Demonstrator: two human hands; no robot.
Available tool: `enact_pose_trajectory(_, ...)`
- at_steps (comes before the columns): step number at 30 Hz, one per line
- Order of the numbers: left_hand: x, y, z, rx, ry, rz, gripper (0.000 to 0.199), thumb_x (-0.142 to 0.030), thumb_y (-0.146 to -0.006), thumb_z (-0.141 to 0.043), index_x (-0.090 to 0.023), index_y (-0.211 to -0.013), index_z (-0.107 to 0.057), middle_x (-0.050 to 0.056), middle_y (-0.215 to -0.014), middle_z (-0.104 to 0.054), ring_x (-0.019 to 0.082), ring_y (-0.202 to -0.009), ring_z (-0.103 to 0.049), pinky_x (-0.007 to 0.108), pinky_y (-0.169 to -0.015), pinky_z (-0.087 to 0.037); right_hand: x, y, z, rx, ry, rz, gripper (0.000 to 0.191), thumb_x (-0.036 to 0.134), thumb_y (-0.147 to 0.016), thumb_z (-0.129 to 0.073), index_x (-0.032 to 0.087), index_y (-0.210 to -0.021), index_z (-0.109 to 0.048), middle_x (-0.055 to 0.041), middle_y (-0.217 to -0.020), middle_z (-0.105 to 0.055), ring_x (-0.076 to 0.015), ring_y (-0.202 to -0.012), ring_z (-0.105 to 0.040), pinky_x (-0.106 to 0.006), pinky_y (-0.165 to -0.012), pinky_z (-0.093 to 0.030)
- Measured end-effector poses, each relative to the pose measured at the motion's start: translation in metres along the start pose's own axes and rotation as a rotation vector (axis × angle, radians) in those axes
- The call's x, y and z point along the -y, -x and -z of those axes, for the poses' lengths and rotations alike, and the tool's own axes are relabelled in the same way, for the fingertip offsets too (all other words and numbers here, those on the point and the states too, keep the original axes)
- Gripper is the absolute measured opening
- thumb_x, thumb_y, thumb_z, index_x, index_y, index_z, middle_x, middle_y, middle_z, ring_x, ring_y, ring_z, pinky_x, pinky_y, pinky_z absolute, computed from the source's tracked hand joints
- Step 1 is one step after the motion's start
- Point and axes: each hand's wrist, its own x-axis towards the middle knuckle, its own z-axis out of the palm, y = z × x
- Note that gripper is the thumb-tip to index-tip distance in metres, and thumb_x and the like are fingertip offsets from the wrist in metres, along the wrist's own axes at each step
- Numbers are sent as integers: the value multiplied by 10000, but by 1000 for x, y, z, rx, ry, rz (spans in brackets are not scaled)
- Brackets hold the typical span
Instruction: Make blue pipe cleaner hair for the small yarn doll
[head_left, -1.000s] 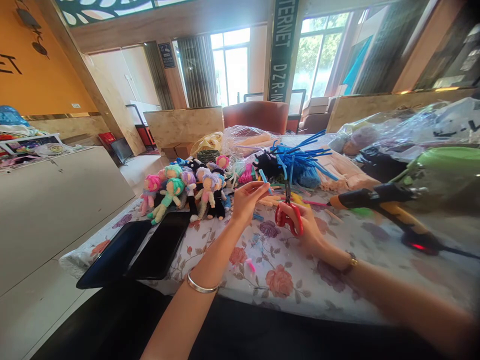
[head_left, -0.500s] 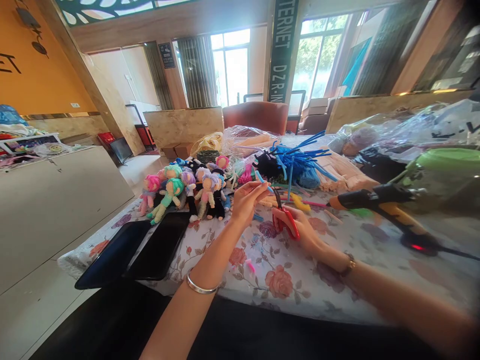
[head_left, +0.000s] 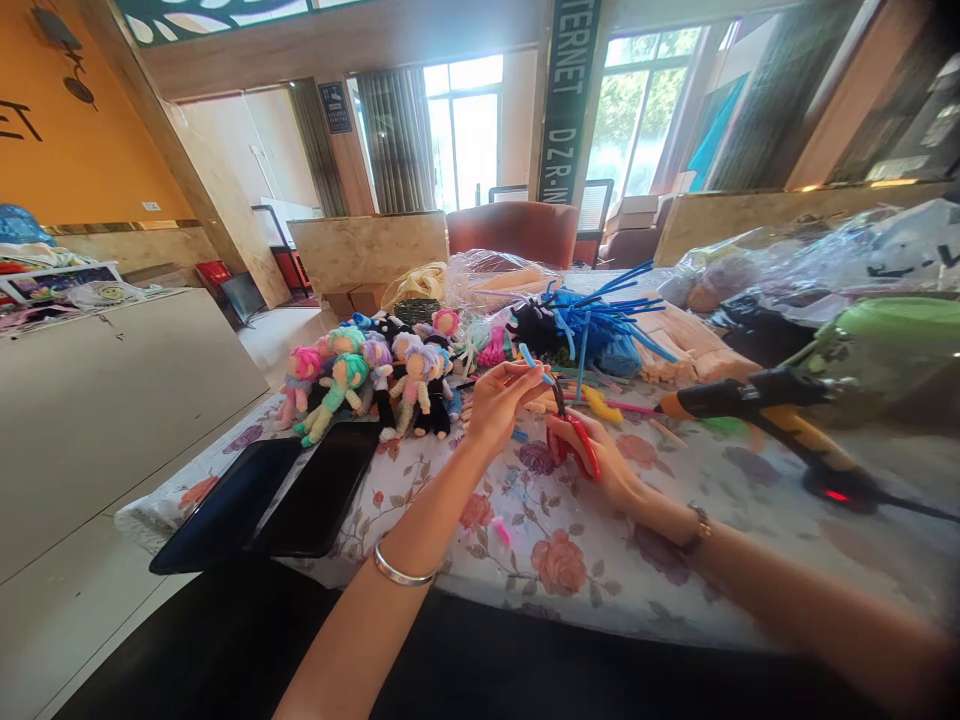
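Note:
My left hand [head_left: 501, 402] pinches a short light-blue pipe cleaner [head_left: 527, 356] between its fingertips, over the middle of the table. Just to its right, my right hand [head_left: 600, 455] is closed round the red handles of a pair of scissors [head_left: 576, 440]. The dark blades point up and away, close to the pipe cleaner's lower end beside my left fingertips. Whether the blades touch it, I cannot make out. Beyond the hands lies a bundle of blue pipe cleaners [head_left: 600, 318], and a yellow fuzzy piece [head_left: 600, 404] rests behind the scissors.
Several small fuzzy dolls [head_left: 349, 380] crowd the left of the flowered tablecloth [head_left: 465, 570]. Two black phone-like slabs [head_left: 322, 490] lie in front of them. A glue gun [head_left: 787, 420] with a red light and cord is at right, near a green bag [head_left: 885, 350]. Peach pipe cleaners [head_left: 686, 345] lie behind.
My left hand and the light-blue pipe cleaner have shifted slightly right, toward the scissors. My right hand has stayed almost in place.

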Motion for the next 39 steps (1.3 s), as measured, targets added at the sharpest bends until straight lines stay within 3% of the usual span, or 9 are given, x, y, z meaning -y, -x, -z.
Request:
enact_pose_trajectory(21, 3, 1, -3, -27, -3, -28, 326, -280, -482, -846, -146, -617, -581, -23, -745, -631, 170, -835, -669, 371, -858, -524, -2, 1, -6, -41, -44, -79, 499, 655, -770, -538, 203, -609, -399, 30, -523, -444, -112, -494, -389, -268, -490, -305)
enact_pose_trajectory(39, 4, 1, -1, 1, -15, -42, 302, -282, -508, -840, -137, -602, -592, -20, -749, -621, 127, -765, -654, 307, -790, -537, -2, 4, -6, -67, -6, -130, 535, 701, -729, -527, 197, -614, -385, 36, -504, -421, -99, -471, -362, -257, -475, -269)
